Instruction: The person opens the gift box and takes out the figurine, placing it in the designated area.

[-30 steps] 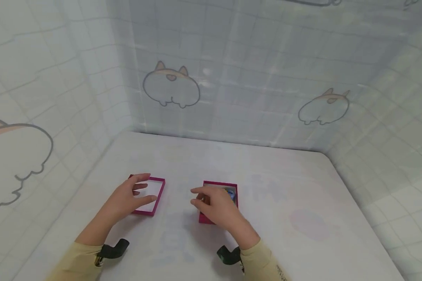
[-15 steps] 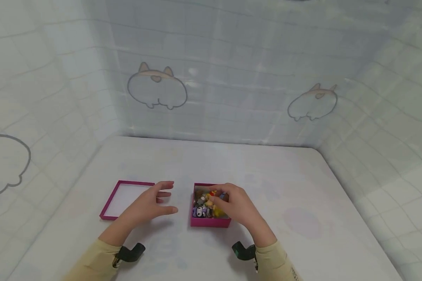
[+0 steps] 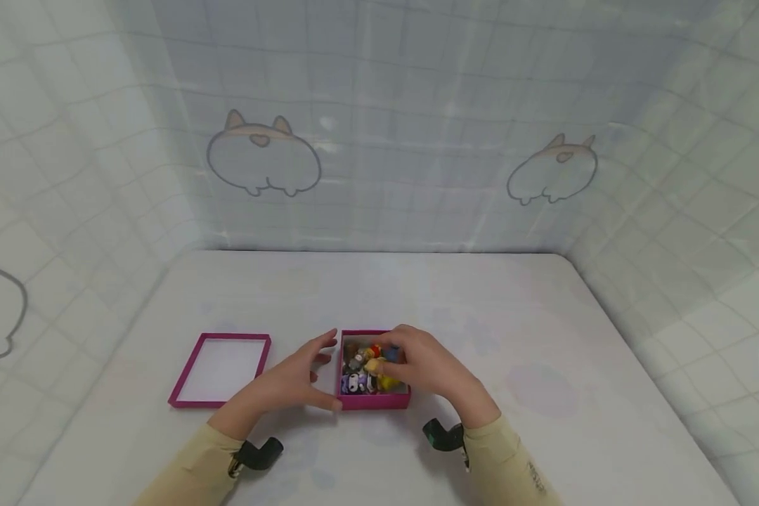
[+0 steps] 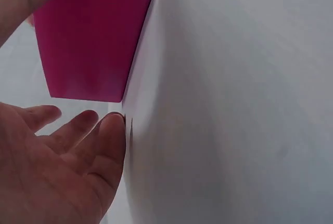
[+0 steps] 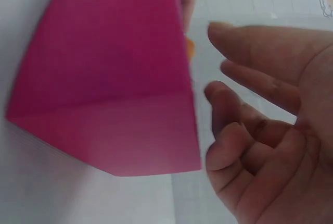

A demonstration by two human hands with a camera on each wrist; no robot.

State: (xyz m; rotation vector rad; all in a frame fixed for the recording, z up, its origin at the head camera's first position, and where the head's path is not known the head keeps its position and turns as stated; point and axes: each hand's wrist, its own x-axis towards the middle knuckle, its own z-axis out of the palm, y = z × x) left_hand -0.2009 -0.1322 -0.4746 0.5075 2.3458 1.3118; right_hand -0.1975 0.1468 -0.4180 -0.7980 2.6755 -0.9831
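Note:
An open magenta box (image 3: 374, 402) stands on the table, packed with several small toy figurines (image 3: 359, 374) in purple, grey, yellow and red. My left hand (image 3: 291, 379) is at the box's left side, thumb by the front corner and fingers spread and slightly bent; whether the thumb touches is unclear. Over the box's right part hovers my right hand (image 3: 426, 362), covering some figurines. In the right wrist view this hand (image 5: 270, 125) has loosely bent fingers beside the magenta box (image 5: 119, 78), with no object seen in them. The left wrist view shows the box (image 4: 93, 41) above the fingertips.
A shallow magenta-rimmed lid (image 3: 187, 369), white inside, lies on the table (image 3: 481, 295) left of the box, partly behind my left forearm. Sheets with grid lines and cartoon outlines (image 3: 264, 158) hang behind and on both sides.
My left hand has moved right, from over the lid to the box's left side. The right hand has shifted to the box's right part, uncovering figurines. The head view has shifted too.

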